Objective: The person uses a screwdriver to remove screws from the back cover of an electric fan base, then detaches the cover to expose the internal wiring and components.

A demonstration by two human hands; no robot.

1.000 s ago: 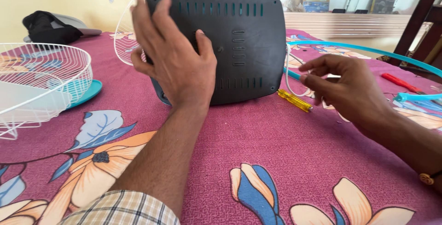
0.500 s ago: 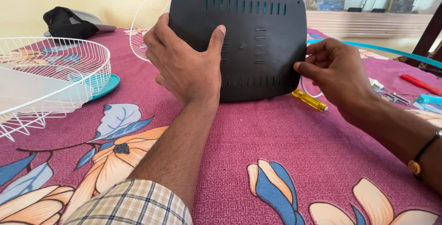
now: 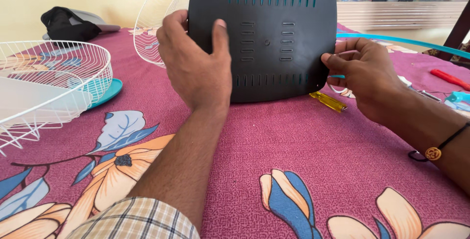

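A dark grey plastic base panel (image 3: 274, 38) with rows of vent slots stands on edge on the maroon floral cloth (image 3: 293, 160). My left hand (image 3: 196, 68) grips its left side, thumb across the face. At the panel's right edge my right hand (image 3: 364, 75) pinches the rim, with a thin white cord (image 3: 338, 90) looping just below the fingers. A yellow-handled screwdriver (image 3: 328, 101) lies on the cloth under the panel's lower right corner.
A white wire fan guard (image 3: 46, 85) with a translucent blade and teal piece sits at the left. Another wire guard (image 3: 159, 23) stands behind the panel. A teal ring (image 3: 406, 42), a red-handled tool (image 3: 448, 79) and small metal parts lie right. Black cloth (image 3: 66, 23) lies far left.
My left hand slid from the panel's face to grip its left side. My right hand moved in from the cord to pinch the panel's right edge. The panel now stands more upright.
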